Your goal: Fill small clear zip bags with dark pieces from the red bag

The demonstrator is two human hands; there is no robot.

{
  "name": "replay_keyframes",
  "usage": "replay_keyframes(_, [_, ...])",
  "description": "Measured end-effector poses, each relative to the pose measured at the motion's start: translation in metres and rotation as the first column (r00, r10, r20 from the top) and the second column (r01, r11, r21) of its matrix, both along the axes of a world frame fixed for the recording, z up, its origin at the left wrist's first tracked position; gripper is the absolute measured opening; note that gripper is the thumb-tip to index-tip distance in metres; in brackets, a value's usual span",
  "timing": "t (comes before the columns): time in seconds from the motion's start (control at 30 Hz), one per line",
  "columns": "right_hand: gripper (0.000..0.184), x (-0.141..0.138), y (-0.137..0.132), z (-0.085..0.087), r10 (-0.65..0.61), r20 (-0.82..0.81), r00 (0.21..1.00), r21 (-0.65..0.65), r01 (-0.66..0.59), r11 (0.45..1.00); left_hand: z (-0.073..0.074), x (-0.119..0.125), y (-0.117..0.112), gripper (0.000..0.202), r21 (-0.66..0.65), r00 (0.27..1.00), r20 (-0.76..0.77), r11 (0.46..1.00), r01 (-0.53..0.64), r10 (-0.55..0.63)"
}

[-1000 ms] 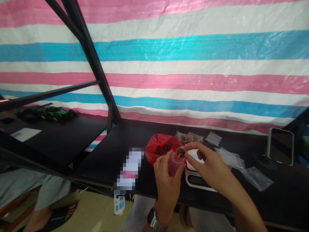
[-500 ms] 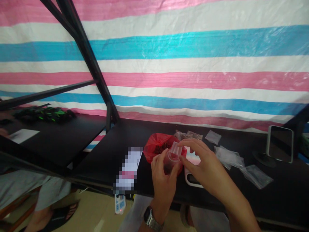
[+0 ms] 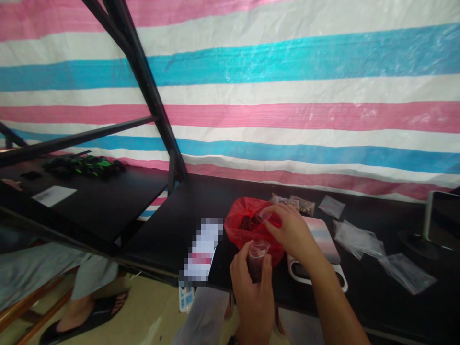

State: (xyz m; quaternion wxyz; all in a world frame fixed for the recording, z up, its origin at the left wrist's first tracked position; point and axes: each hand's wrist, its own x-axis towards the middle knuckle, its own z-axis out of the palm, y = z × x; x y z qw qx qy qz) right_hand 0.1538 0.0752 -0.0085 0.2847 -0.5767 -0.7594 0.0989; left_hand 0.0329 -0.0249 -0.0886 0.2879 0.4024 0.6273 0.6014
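My left hand grips a small transparent plastic cup with dark contents, low over the black table's front edge. My right hand reaches over the mouth of a red plastic bag holding dark brown pieces. Its fingertips pinch a small transparent plastic piece, perhaps a scoop or second cup; I cannot tell which. Just right of that hand lies a white digital scale, its pale top partly hidden by my wrist.
Small packets of brown material and transparent plastic bags lie on the black table. A phone on a stand stands at the right. A blurred white item lies left of the red bag. A striped tarp hangs behind.
My right hand has moved up and right, drawing the small transparent piece away from the cup to the red bag's mouth. My left hand and cup have dropped lower. The view has shifted slightly.
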Motion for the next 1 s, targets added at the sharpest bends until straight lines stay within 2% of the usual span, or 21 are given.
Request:
replay_keyframes(0.1, [0.014,-0.021,0.011,-0.005,-0.055,0.166,0.985,-0.029,0.060,0.998,0.003,-0.013,0.007,0.051,-0.001,1.000,0.027,1.000,0.000,0.000])
replay_keyframes(0.2, [0.020,-0.036,0.017,-0.009,-0.132,0.302,0.944,-0.030,0.147,0.989,0.007,-0.023,0.018,0.049,0.002,0.988,0.113,0.995,0.102,-0.102])
replay_keyframes(0.3, [0.024,-0.042,0.021,-0.015,-0.157,0.350,0.924,-0.040,0.182,0.982,0.006,-0.026,0.027,0.047,-0.004,0.960,0.209,0.982,0.189,-0.184])
replay_keyframes(0.43, [0.022,-0.043,0.025,-0.017,-0.104,0.348,0.932,-0.127,0.156,0.980,0.002,-0.022,0.033,0.047,0.011,0.928,0.301,0.974,0.228,-0.220])
replay_keyframes(0.57, [0.013,-0.040,0.022,-0.012,-0.019,0.258,0.966,-0.204,0.074,0.976,0.001,-0.020,0.035,0.048,0.021,0.910,0.360,0.976,0.215,-0.208])
replay_keyframes(0.73, [0.013,-0.034,0.018,-0.011,0.116,-0.030,0.993,-0.272,-0.119,0.955,0.003,-0.020,0.034,0.047,0.049,0.907,0.375,0.981,0.189,-0.194])
replay_keyframes(0.83, [0.016,-0.031,0.016,-0.012,0.115,-0.167,0.979,-0.326,-0.165,0.931,0.002,-0.020,0.034,0.046,0.065,0.907,0.373,0.980,0.186,-0.197])
replay_keyframes(1.0, [0.011,-0.025,0.014,-0.011,0.054,-0.233,0.971,-0.375,-0.141,0.916,0.001,-0.018,0.033,0.048,0.053,0.923,0.346,0.986,0.158,-0.166])
